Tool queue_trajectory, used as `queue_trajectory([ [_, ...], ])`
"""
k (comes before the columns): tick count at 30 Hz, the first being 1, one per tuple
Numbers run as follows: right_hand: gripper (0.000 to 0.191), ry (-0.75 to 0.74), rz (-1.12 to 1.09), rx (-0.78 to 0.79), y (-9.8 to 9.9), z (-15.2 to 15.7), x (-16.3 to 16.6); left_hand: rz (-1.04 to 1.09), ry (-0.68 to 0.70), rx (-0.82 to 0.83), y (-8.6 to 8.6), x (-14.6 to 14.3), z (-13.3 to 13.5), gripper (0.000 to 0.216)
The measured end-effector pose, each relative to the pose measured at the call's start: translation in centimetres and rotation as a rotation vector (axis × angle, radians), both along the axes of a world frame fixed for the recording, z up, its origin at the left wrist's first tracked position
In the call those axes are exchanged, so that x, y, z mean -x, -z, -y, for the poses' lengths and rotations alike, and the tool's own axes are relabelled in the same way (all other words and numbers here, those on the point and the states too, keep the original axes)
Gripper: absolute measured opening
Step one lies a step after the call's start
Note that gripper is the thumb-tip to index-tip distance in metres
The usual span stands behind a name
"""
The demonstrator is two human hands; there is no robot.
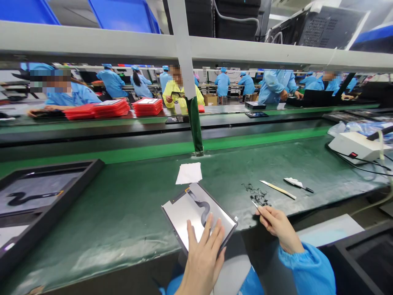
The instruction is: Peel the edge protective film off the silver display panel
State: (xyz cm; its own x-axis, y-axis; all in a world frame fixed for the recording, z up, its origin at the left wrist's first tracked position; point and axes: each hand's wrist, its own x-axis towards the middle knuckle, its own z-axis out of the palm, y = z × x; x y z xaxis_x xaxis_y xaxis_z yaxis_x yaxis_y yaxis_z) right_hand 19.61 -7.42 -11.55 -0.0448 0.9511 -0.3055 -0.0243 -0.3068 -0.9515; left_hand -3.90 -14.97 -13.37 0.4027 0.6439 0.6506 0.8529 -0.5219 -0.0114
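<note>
A tablet-sized display panel (181, 219) with a silvery back and a dark curved flex cable (203, 209) lies at a slant across the bench's front edge. Spread over its lower part are the fingers of my left hand (204, 248), pressing flat on the surface. My right hand (278, 225) pinches a thin pointed metal tool (254, 204); most of the tool is hidden in the fingers. Its tip is at a scatter of small black scraps (258, 193). Beyond that hand lie a pale-handled knife (278, 189) and a black stick with a white wrapped end (297, 183).
White paper sheets (189, 173) lie behind the panel. A black tray (58, 211) with more panels stands at left, a white device with cables (356, 147) at right. A post (195, 127) rises mid-bench. Co-workers sit beyond, near red stacks (147, 107).
</note>
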Motion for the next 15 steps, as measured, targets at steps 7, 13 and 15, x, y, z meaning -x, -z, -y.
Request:
queue_trajectory([
  [7, 0.056, 0.024, 0.014, -0.021, 0.1, -0.9, -0.8, -0.067, -0.001, 0.014, 0.1, 0.3, 0.0, 0.033],
  [13, 0.053, 0.047, 0.019, -0.036, -0.2, -1.5, -1.2, -0.124, -0.012, 0.031, 0.4, 0.6, 0.0, 0.035],
  [15, 0.053, 0.055, 0.019, -0.039, -0.2, -1.7, -1.4, -0.137, -0.011, 0.041, 0.7, 0.7, 0.0, 0.036],
])
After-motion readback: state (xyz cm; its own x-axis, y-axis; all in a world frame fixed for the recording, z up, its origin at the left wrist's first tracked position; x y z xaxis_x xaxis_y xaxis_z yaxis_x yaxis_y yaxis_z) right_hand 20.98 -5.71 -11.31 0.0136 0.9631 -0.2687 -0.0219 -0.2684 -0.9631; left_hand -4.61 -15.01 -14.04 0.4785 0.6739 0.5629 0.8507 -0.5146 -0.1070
